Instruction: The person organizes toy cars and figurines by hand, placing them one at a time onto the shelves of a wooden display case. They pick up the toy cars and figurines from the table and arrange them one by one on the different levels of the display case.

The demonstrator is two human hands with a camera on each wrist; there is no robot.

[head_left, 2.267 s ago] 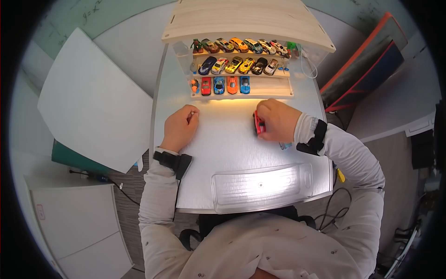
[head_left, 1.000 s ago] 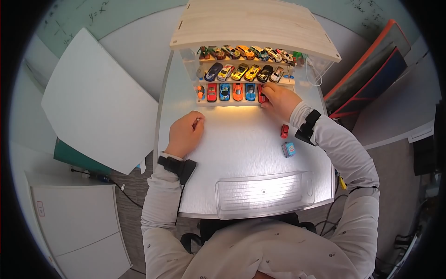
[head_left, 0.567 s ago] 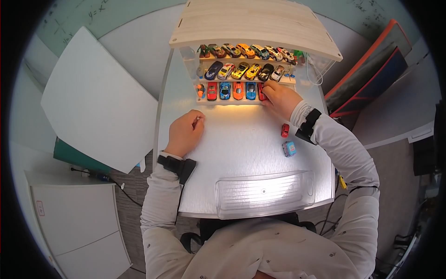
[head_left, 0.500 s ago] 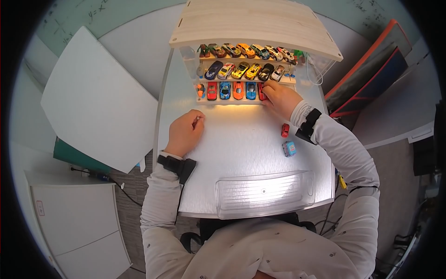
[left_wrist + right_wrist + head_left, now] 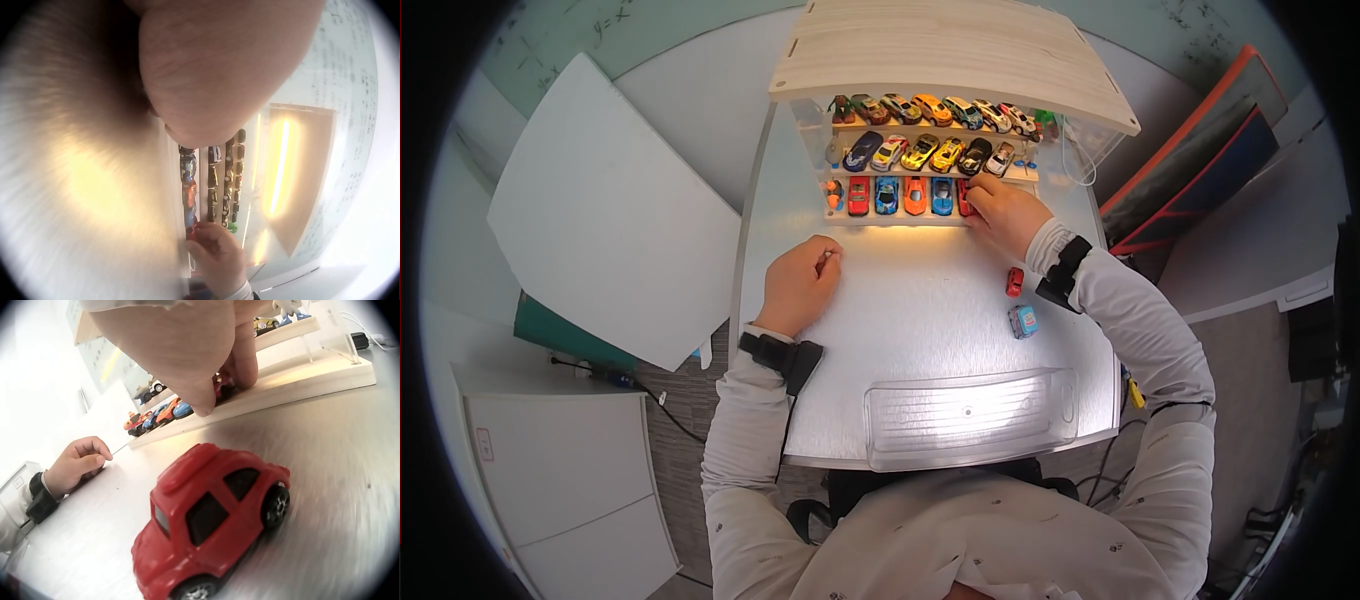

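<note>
My right hand (image 5: 1007, 215) pinches a red toy car (image 5: 964, 197) at the right end of the car row on the lowest step of a wooden display stand (image 5: 900, 221). In the right wrist view the thumb and fingers straddle this car (image 5: 223, 384), hiding most of it. To its left stand a blue toy car (image 5: 941, 196), an orange one (image 5: 915, 196) and others. My left hand (image 5: 802, 284) rests on the metal table, fingers loosely curled, holding nothing. Below my right wrist sits a smaller red toy car (image 5: 209, 519), with a light-blue toy vehicle (image 5: 1024, 321) nearer me.
Two upper steps of the stand carry more rows of toy cars, under a wooden roof (image 5: 950, 60) with clear side panels. A clear plastic tray (image 5: 874, 420) lies at the table's front edge. A white cable (image 5: 1090, 165) hangs at the stand's right side.
My right hand has carried the red toy car from above the table forward to the lowest step, uncovering the smaller red car and the light-blue vehicle. Over the last second both hands stay nearly still.
</note>
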